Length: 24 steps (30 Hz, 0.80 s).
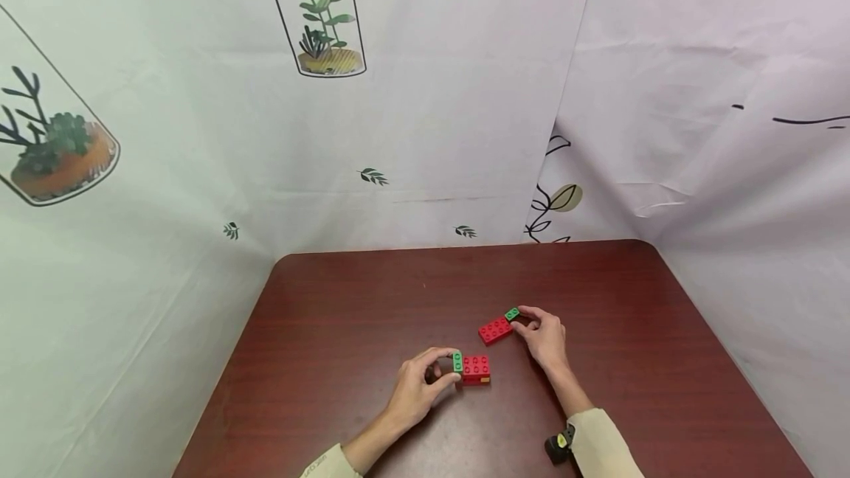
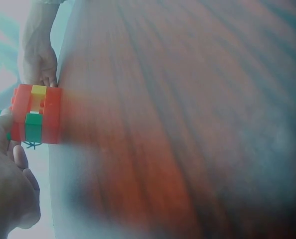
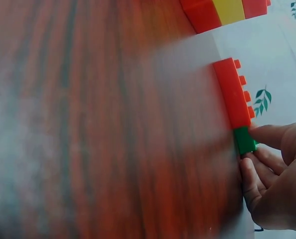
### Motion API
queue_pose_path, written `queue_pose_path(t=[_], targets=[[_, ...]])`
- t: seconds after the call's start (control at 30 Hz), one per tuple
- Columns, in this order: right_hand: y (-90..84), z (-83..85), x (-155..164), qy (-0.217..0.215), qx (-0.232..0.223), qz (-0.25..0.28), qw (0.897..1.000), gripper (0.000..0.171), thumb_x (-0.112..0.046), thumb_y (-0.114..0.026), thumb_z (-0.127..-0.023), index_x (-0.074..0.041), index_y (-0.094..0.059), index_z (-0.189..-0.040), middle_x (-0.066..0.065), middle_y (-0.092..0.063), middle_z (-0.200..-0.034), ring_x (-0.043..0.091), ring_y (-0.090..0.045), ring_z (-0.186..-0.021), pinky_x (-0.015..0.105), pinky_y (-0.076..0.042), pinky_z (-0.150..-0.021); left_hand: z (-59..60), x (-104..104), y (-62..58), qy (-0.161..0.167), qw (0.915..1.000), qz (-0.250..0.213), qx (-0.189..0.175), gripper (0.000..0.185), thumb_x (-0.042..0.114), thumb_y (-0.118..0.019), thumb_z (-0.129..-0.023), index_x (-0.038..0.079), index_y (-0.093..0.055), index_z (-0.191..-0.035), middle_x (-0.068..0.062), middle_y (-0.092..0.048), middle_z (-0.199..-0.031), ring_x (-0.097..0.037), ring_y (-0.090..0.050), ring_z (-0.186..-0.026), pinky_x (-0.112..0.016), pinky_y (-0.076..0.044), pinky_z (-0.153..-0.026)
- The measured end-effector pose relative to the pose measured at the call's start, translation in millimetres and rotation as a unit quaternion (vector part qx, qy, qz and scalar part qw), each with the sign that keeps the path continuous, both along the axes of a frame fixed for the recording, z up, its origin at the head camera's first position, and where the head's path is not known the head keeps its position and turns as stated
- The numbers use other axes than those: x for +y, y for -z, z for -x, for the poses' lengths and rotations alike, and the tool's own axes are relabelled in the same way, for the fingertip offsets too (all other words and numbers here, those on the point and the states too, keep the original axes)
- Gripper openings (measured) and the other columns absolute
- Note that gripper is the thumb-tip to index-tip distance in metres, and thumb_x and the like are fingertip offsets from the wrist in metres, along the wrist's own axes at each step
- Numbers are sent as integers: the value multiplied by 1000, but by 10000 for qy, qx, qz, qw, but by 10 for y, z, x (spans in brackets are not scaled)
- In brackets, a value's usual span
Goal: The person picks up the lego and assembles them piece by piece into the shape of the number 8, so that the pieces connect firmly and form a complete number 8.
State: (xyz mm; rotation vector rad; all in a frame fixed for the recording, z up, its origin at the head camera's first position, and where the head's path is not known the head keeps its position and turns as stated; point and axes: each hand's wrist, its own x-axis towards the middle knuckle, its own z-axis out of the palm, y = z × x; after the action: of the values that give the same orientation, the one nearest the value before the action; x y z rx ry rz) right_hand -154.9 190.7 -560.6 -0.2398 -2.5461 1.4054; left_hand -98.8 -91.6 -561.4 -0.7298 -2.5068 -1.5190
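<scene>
A makeshift recording booth — a dark wooden table [image 1: 372, 301] walled on 3 sides by plant-printed curtains [image 1: 199, 131].

Dark wood table enclosed by printed white sheets

A reddish-brown table [image 1: 372, 301] is backed by pale sheeting [image 1: 465, 131] on which potted plants [image 1: 323, 17] and small leaves [image 1: 374, 176] are printed.

Cream sleeves [image 1: 600, 437], black wrist-mounted camera [image 1: 558, 448]

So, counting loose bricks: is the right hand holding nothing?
No, the right hand pinches a green brick beside a red brick.
</scene>
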Motion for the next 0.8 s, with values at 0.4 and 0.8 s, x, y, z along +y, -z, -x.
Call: queue_pose_path(t=[0.4,0.8], targets=[[29,33,-57,-100,46,-54,9999,40,-6,-89,-86,0,-76,-123,0,-55,-64,10,-48,-57,24,-36,-53,-2,3,-20,43,10000,-57,57,36,21,-85,-91,21,-75,-126,0,-63,-83,-16,-56,-68,-18,-42,-61],[36,32,-74,-97,41,9,9999,36,-5,-87,-88,-1,-76,-122,0,-51,-63,11,-45,-56,24,-33,-53,-11,-4,-46,66,10000,-25,19,35,22,-84,-92,21,-75,-126,0,-61,-81,-10,-52,-68,-18,-40,-60]])
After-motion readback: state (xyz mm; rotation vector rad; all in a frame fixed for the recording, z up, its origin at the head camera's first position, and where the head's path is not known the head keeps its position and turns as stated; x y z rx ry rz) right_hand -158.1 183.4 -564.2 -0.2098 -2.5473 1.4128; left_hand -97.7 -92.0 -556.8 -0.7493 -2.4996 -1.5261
